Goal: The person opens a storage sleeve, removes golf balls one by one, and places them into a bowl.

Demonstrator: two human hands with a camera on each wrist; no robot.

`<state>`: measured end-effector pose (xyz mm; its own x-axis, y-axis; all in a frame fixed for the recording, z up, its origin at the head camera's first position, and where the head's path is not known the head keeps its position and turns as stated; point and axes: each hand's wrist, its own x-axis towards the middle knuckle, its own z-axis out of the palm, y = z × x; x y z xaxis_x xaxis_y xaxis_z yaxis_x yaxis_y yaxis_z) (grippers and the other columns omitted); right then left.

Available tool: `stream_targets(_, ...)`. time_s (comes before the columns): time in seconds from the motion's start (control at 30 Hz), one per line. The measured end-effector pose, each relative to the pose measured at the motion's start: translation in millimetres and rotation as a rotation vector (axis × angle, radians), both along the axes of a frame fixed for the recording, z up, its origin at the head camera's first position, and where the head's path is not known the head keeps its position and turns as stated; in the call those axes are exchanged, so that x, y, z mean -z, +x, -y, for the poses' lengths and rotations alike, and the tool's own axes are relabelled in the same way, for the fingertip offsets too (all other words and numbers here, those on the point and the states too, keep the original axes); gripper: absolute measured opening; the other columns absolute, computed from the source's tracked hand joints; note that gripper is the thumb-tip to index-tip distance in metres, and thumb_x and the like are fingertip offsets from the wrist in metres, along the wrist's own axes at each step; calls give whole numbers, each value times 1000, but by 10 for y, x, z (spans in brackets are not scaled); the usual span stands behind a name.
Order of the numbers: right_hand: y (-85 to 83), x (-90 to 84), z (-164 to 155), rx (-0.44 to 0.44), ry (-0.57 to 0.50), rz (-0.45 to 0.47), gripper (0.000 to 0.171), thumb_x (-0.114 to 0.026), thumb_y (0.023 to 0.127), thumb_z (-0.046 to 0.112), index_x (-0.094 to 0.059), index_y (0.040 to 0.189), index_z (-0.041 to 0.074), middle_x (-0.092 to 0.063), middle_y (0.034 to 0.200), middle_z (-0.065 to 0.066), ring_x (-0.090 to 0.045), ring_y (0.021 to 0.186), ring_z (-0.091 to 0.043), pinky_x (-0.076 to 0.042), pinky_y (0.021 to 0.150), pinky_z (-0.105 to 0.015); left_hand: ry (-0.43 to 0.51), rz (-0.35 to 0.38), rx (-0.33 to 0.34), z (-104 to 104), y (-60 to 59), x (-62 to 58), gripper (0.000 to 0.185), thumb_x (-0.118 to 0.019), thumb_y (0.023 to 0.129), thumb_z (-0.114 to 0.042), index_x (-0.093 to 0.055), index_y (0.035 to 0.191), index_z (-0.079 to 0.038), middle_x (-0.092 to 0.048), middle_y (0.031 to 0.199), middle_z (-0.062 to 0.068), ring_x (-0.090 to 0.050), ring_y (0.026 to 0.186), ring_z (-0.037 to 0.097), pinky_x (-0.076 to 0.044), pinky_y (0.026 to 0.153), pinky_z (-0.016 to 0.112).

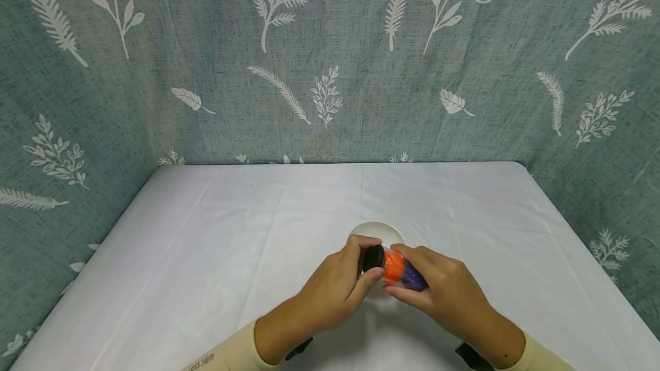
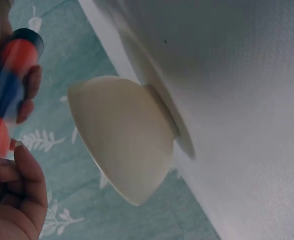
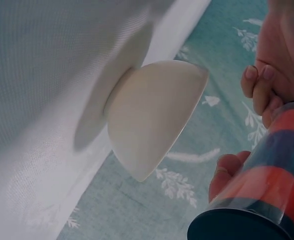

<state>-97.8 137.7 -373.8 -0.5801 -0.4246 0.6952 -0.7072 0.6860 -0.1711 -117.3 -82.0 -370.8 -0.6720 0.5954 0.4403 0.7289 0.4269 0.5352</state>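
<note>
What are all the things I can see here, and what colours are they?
bottle: one, orange and purple-blue with a black cap, lying sideways in both hands just above the bowl
bowl: one, white, standing on the table behind the hands
table: one, covered with a white cloth
curtain: one, grey-green with white leaf prints, hanging behind and at both sides of the table
sleeves: two, cream, at the wrists
left hand: one, fingers round the black cap end
right hand: one, gripping the bottle's body
</note>
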Motion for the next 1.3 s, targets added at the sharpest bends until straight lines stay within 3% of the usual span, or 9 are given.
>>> stream_targets(0.17,-14,3,2,3,7,-17,62,-52,95,61,-70,116,6,-73,89,-5,-66,68,-11,-53,56,-20,14,76,-11,-6,6,-2,40,-46,107,-32,-38,137,-7,-59,92,-4,-51,75,3,-46,69,15)
stream_targets(0.5,-11,8,7,18,34,-1,63,-51,95,61,-70,116,5,-74,88,-6,-67,67,-11,-53,55,-20,27,160,-13,-19,11,-4,39,-44,108,-33,-37,137,-8,-62,97,-3,-54,79,3,-49,71,16)
stream_targets(0.77,-13,11,9,43,61,-42,62,-49,96,62,-70,116,8,-70,86,-2,-61,65,-8,-52,53,-20,34,226,-48,-17,1,-11,39,-44,107,-37,-37,136,-10,-52,84,-7,-47,70,2,-44,63,16)
stream_targets(1.3,-20,11,-1,38,34,25,59,-55,93,63,-69,117,10,-70,89,1,-60,68,-4,-50,54,-18,69,237,-9,19,-44,-1,35,-50,106,-36,-37,133,-19,-48,84,-8,-43,65,2,-41,56,17)
